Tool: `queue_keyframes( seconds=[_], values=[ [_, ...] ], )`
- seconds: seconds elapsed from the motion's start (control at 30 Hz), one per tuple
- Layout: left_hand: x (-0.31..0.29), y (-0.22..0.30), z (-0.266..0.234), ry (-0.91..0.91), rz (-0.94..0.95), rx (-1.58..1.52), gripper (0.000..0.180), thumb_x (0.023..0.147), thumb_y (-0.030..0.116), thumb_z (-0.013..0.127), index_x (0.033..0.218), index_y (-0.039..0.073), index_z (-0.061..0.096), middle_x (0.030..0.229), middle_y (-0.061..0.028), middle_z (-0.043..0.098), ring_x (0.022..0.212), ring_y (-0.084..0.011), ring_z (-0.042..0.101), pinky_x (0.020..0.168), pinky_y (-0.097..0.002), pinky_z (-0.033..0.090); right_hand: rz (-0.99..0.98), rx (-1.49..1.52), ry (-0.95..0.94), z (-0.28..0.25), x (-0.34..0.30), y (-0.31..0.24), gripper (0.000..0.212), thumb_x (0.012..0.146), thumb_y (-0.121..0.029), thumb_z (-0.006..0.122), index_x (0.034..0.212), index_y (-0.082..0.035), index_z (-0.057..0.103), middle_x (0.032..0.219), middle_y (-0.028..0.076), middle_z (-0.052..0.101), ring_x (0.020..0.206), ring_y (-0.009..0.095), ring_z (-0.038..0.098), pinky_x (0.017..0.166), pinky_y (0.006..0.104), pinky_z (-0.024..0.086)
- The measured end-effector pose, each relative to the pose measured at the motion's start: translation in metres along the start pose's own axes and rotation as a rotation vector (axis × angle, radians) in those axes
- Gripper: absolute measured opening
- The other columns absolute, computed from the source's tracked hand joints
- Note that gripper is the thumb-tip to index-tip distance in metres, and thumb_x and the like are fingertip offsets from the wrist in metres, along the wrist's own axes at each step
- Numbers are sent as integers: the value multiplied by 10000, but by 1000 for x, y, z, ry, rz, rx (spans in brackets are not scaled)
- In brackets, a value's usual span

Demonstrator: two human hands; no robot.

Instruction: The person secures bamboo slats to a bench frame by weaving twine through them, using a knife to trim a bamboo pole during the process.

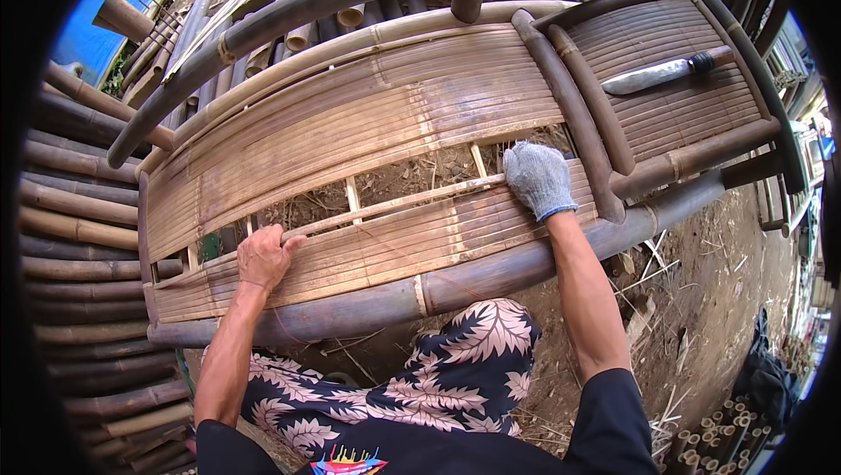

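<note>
A bamboo bench seat (333, 133) lies across in front of me, with a long gap between its far and near slats. Along the near edge of this gap runs a thin bamboo slat (403, 206). My bare left hand (265, 258) is closed around the slat towards its left part, thumb pointing right along it. Farther right, my right hand (536, 179), in a grey knitted glove, is closed on the same slat near the gap's right end; its fingertips are partly hidden. Cross strips (352, 199) span the gap, with soil showing below.
A large knife (661, 74) with a dark and brown handle rests on the slatted side panel at right. Thick bamboo rails (377, 301) frame the bench. Bamboo poles (83, 230) are stacked at left, and cut bamboo tubes (718, 436) lie at lower right.
</note>
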State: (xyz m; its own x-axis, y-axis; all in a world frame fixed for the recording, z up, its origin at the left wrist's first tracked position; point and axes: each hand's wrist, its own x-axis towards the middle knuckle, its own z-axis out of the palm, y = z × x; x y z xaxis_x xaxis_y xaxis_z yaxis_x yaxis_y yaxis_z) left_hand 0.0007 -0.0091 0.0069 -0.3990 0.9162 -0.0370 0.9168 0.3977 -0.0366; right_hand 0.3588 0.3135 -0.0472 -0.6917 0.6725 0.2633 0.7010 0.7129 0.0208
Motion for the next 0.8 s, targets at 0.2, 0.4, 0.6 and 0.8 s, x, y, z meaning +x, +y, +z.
queue_keyframes(
  seconds=[0.2, 0.4, 0.6, 0.8],
  values=[
    [-1, 45, -15, 352, 146, 82, 561, 982, 570, 493, 958, 27, 631, 1085, -174, 594, 1063, -331, 570, 908, -455, 444, 2, -6, -5, 2, 6, 7, 304, 916, -266, 530, 730, -110, 712, 720, 138, 708, 649, 315, 702, 606, 459, 542],
    [33, 157, 2, 311, 322, -411, 379, 1015, 348, 517, 1114, 27, 692, 1125, -143, 587, 1100, -292, 547, 957, -433, 435, 21, 72, -100, 3, 2, -4, 358, 952, -312, 513, 756, -94, 717, 711, 154, 708, 643, 330, 699, 630, 473, 550],
    [69, 191, 19, 144, 240, -448, 403, 1004, 391, 543, 780, 83, 674, 802, -68, 544, 845, -276, 570, 777, -431, 475, 15, 132, 206, -4, -9, 3, 259, 990, -257, 503, 872, -86, 657, 850, 138, 667, 807, 323, 661, 714, 434, 518],
    [67, 180, 17, 200, 280, -485, 441, 1008, 415, 533, 755, 73, 652, 772, -76, 522, 806, -286, 567, 716, -448, 478, 160, 497, 423, -92, -58, 34, 141, 1001, -129, 547, 967, -25, 636, 905, 124, 625, 840, 320, 619, 783, 427, 506]
  ],
)
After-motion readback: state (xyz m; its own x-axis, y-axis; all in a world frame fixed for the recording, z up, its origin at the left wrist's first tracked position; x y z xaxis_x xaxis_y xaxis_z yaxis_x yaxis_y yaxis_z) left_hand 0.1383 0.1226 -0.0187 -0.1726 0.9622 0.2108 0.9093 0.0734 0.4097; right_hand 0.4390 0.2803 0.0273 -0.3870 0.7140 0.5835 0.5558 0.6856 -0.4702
